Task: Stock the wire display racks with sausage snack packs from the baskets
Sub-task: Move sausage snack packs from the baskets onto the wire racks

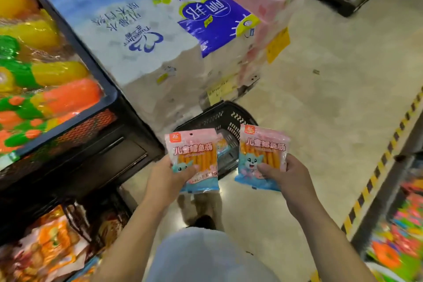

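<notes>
My left hand (168, 178) grips a pink and blue sausage snack pack (193, 155) by its lower left corner. A second sausage snack pack (263, 151) of the same kind is pinched at its lower edge by my right hand (289, 175). Both packs are upright, side by side, held above a black plastic basket (225, 118) on the floor. Another pack shows inside the basket between the two held ones. A black wire display rack (87, 135) stands to my left, with orange snack bags (52, 245) on its lower level.
Large wrapped tissue bundles (146, 36) are stacked on the floor behind the basket. Bright orange, yellow and green toys (45, 71) fill the rack's top bin. A shelf edge with yellow-black tape (375, 178) runs along the right. Bare floor lies between.
</notes>
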